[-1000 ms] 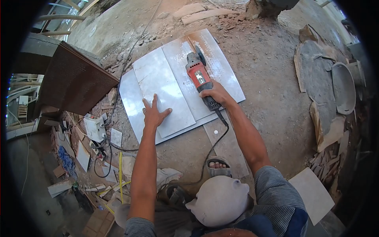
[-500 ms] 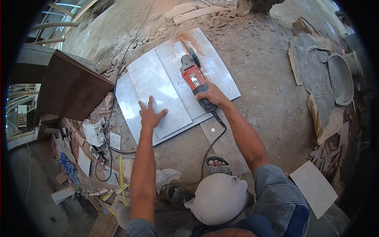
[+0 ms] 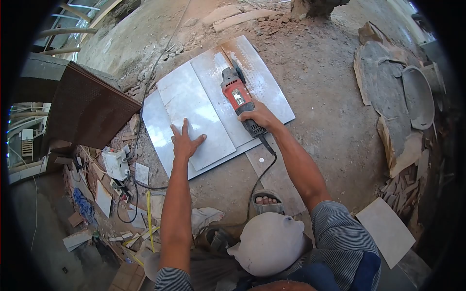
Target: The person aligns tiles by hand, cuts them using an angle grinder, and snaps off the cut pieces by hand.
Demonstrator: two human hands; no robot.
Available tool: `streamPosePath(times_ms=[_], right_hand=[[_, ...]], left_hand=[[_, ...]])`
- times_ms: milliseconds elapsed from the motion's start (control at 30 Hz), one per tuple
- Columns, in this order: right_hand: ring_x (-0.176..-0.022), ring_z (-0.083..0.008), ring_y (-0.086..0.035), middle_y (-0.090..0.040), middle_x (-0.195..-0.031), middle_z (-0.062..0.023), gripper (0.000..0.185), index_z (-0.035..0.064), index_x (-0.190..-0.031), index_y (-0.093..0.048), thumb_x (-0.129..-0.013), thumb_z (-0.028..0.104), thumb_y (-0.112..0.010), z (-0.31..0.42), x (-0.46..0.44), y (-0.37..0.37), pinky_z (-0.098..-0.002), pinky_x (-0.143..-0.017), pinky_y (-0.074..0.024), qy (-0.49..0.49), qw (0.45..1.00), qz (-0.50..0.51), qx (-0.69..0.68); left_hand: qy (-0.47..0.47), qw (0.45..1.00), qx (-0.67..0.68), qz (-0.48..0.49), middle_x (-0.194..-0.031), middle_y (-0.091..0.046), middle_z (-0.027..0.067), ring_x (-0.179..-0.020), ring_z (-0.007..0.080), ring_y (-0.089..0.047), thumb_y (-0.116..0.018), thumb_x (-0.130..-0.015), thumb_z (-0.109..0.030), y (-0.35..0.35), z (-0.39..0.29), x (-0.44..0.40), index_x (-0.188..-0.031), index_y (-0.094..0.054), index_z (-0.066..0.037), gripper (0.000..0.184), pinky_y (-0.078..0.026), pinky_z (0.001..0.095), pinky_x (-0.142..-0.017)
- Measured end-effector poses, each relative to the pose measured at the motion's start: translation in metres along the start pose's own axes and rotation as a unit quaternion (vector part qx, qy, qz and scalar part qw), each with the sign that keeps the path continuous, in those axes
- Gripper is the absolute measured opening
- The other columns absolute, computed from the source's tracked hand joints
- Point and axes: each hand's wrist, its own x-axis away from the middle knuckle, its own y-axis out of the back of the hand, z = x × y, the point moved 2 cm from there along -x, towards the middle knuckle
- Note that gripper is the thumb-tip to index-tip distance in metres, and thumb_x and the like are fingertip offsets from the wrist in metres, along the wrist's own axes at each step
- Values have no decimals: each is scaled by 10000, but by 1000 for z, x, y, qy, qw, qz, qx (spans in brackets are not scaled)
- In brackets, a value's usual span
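Note:
My right hand [image 3: 258, 115] is wrapped round the dark rear body of a red and black angle grinder [image 3: 237, 95]. The grinder's disc [image 3: 238, 71] stands on edge over a narrow strip of tile, where reddish dust lies on the surface. Fingers spread, my left hand [image 3: 185, 143] presses flat on a pale grey tile [image 3: 191, 104]. Beneath these pieces is a larger glossy tile [image 3: 154, 116] on the ground. A black cord [image 3: 262, 175] runs from the grinder back toward my sandalled foot [image 3: 267, 200]. Whether the disc is touching the tile I cannot tell.
To the left are a white power box [image 3: 115, 164] with cables, a leaning stack of brown tiles [image 3: 92, 106] and scattered tile scraps. A grey basin [image 3: 418, 97] lies at right, above broken shards [image 3: 405, 186] and a loose square tile [image 3: 387, 233].
The grinder and my right hand have shifted very slightly toward me along the tile. My left hand stays in place.

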Motion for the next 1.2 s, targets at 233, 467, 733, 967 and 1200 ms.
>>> streamPosePath(times_ms=[233, 467, 733, 967, 1200], right_hand=[[-830, -186, -580, -610, -933, -82, 587, -3, -1121, -554, -599, 185, -746, -11, 24, 1, -286, -776, -463, -21, 1000, -5, 0], [-841, -189, -580, -608, -946, -89, 607, -13, -1127, -546, -596, 197, -749, -4, 22, 1, -285, -778, -462, -11, 1000, 5, -9], [-831, -200, -583, -606, -962, -102, 627, -19, -1134, -539, -590, 208, -751, -16, 11, 2, -286, -772, -465, -21, 1000, -3, -6], [-843, -196, -580, -607, -961, -100, 623, -16, -1134, -537, -593, 207, -751, -16, 32, 3, -289, -778, -463, -27, 1000, 2, -3], [-840, -191, -579, -607, -950, -97, 613, -15, -1132, -539, -601, 206, -748, -7, 28, 4, -292, -775, -465, -39, 999, 15, -6]], left_hand=[[-2, 1000, -2, -4, -1531, -4, 274, -1311, 593, -207, -749, -668, -575, -1, 0, -1, -1494, -201, -269, 1038, -330, 595, -1037], [-8, 1000, 0, -5, -1528, -11, 282, -1306, 593, -223, -749, -663, -580, -1, 1, -2, -1494, -204, -259, 1044, -332, 591, -1037], [-12, 1000, -1, -8, -1522, -24, 296, -1303, 596, -225, -751, -663, -579, 0, 0, -1, -1494, -209, -245, 1047, -334, 572, -1044], [-15, 1000, -8, -15, -1521, -28, 295, -1297, 593, -243, -746, -663, -588, -1, 1, -2, -1494, -208, -248, 1047, -352, 576, -1029], [-13, 1000, -10, -11, -1524, -21, 291, -1291, 598, -248, -746, -659, -592, -2, 3, -3, -1494, -207, -252, 1051, -350, 572, -1033]])
